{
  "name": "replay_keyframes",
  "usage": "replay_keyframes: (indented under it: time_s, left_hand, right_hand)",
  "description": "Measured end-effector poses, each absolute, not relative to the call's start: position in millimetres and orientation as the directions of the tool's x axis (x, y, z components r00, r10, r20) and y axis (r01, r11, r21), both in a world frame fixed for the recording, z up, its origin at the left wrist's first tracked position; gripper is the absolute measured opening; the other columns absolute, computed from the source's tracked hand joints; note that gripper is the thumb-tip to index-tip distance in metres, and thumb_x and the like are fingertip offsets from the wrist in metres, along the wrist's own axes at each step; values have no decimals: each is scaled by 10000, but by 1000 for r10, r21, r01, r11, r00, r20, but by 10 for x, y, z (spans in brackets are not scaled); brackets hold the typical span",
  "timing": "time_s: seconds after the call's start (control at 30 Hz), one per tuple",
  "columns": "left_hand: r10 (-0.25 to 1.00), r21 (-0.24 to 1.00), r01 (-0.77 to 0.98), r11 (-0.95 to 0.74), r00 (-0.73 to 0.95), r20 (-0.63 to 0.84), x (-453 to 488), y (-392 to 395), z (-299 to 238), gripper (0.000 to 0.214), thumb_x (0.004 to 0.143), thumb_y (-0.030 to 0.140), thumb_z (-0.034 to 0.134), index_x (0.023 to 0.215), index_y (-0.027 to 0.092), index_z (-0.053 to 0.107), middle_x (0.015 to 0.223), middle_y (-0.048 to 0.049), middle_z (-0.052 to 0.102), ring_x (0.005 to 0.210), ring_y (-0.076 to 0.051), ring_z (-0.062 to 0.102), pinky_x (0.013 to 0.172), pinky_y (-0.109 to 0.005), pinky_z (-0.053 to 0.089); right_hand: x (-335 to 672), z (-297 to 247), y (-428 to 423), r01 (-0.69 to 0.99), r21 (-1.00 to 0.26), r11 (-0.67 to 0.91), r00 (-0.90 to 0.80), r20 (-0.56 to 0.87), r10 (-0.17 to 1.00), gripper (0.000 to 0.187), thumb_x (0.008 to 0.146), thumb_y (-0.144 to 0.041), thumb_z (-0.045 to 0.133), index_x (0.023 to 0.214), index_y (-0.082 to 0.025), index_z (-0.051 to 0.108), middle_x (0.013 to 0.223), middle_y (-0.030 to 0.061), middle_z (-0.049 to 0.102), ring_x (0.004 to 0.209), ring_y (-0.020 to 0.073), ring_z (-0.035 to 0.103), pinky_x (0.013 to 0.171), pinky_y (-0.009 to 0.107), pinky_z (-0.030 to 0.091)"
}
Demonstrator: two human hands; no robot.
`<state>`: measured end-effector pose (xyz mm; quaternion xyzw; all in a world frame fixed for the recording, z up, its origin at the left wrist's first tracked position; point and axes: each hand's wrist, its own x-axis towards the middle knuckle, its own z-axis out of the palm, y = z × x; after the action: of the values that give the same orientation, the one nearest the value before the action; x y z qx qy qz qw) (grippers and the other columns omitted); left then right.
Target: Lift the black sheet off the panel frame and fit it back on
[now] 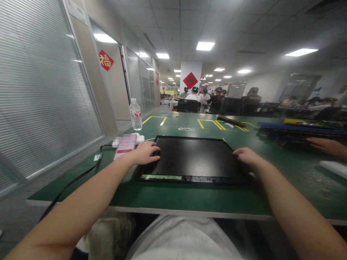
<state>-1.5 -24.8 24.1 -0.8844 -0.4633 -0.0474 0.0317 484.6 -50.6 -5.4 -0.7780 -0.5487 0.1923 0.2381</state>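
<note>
A flat black display panel (193, 157) lies on the green table in front of me, with a thin dark frame around it. A narrow green circuit strip (162, 177) runs along the left part of its near edge. My left hand (145, 153) rests over the panel's left edge, palm down, its thumb and fingers apart on the border. At the opposite edge my right hand (246, 156) is closed, index finger and thumb at the frame; its other fingers are curled and partly hidden.
Left of the panel are a phone (125, 147), a white charger-like piece (139, 138), a black cable (78, 177) and a water bottle (136, 115). A dark bar (231, 120) lies beyond. At right, another person's hand (326, 146) is near stacked dark strips (292, 131).
</note>
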Motion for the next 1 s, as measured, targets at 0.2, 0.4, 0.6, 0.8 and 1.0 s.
replay_keyframes:
  time_s: [0.2,0.4,0.6,0.8,1.0]
  left_hand:
    - [734,91,729,-679,677,57,-46,-318,341,486,868,403,576,1299,183,614,1418,-139,516,1295,-284,489,1090,-374,359]
    - [724,165,712,-682,690,16,-88,-358,388,611,801,430,664,1356,199,558,1480,-126,455,1342,-299,445,1120,-388,337]
    - [693,222,684,-695,720,-50,-177,-316,383,767,717,478,750,1408,254,505,1543,-112,377,1389,-321,393,1133,-404,323]
    - [637,257,629,-734,768,-62,-209,-295,392,868,643,483,809,1416,252,488,1548,-111,380,1402,-331,374,1147,-409,297]
    - [565,311,551,-774,823,-51,-226,-277,408,962,583,439,860,1436,256,454,1534,-89,416,1389,-309,398,1157,-384,280]
  right_hand:
    - [4860,-41,-491,799,-536,-272,309,-21,951,506,587,47,524,996,-116,775,1046,122,741,970,238,685,859,268,505]
    - [4874,-78,-491,784,-553,-282,311,-45,949,554,597,39,507,1070,-106,756,1026,125,745,871,218,703,805,263,516]
    - [4876,-93,-490,792,-547,-271,306,-30,952,538,605,23,513,1055,-130,765,1001,110,749,866,214,702,802,260,512]
    - [4879,-114,-482,787,-555,-267,309,-20,951,506,613,16,519,1027,-128,773,1000,105,750,895,211,694,808,249,502]
    - [4890,-126,-489,790,-548,-275,320,-13,947,457,639,-10,538,1004,-147,777,966,101,750,900,214,689,803,252,497]
